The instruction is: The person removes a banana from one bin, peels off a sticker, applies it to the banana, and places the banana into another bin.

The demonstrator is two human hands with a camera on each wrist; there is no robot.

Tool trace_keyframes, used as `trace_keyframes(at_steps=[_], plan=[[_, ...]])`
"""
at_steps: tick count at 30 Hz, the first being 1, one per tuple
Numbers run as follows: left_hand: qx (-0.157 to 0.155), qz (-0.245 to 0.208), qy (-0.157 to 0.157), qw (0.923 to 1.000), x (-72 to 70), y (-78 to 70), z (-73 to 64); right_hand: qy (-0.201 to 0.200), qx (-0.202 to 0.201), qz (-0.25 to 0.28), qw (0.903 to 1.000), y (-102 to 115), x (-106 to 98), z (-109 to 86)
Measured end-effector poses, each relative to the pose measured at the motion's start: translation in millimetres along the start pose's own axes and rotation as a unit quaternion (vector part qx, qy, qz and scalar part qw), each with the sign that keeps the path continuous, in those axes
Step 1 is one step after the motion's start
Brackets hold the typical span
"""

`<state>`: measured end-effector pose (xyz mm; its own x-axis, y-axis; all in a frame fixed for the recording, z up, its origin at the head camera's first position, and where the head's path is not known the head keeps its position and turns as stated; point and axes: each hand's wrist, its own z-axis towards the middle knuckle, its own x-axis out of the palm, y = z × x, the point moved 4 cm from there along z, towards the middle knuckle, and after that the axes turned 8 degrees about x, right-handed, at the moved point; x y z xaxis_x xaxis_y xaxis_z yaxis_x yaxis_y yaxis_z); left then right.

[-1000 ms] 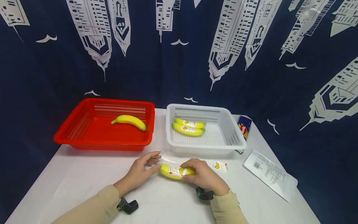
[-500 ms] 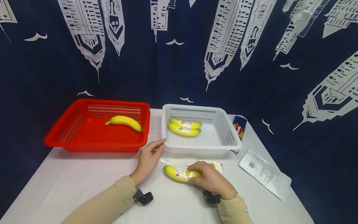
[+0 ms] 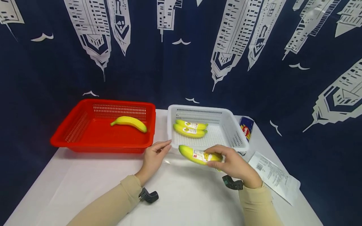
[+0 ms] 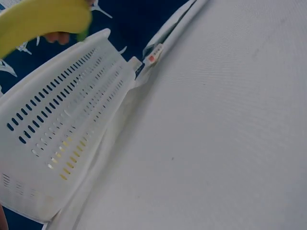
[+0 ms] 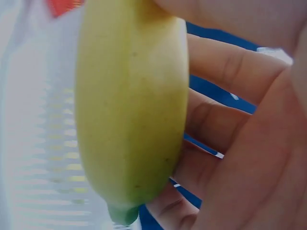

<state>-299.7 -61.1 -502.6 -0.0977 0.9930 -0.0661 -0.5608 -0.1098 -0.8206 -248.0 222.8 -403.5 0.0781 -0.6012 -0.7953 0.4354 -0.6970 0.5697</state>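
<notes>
My right hand (image 3: pixel 234 163) grips a yellow banana (image 3: pixel 187 153) with a printed label on its side, thumb in front and fingers behind. The banana is raised off the table, at the front edge of a white basket (image 3: pixel 198 112). Seen from the right wrist, the banana's green-tipped end (image 5: pixel 123 214) points down beside the curled fingers. My left hand (image 3: pixel 152 160) has its fairly straight fingertips right at the basket's front left corner. Two labelled bananas (image 3: pixel 190 131) lie side by side inside the basket.
A red basket (image 3: pixel 93 148) with one unlabelled banana (image 3: pixel 130 121) stands at the left. Clear film (image 3: pixel 173 160) lies before the white basket. A blue snack packet (image 3: pixel 246 127) is beside it, and a silver printed pouch (image 3: pixel 274 175) lies at the right.
My right hand has lifted the labelled banana off the table and carried it forward and right to the white basket. My left hand has left the banana's end for the basket's corner.
</notes>
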Motion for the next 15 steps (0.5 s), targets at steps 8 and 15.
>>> trace_keyframes(at_steps=[8,15], plan=[[0.013,-0.008,-0.009,0.9998,0.7,2.7,-2.9,0.013,0.018,-0.036,0.9991,12,-35,64.6],[0.048,-0.013,0.007,0.9987,1.2,1.1,-6.4,0.112,0.052,-0.098,0.9874,-5,-22,129.2]])
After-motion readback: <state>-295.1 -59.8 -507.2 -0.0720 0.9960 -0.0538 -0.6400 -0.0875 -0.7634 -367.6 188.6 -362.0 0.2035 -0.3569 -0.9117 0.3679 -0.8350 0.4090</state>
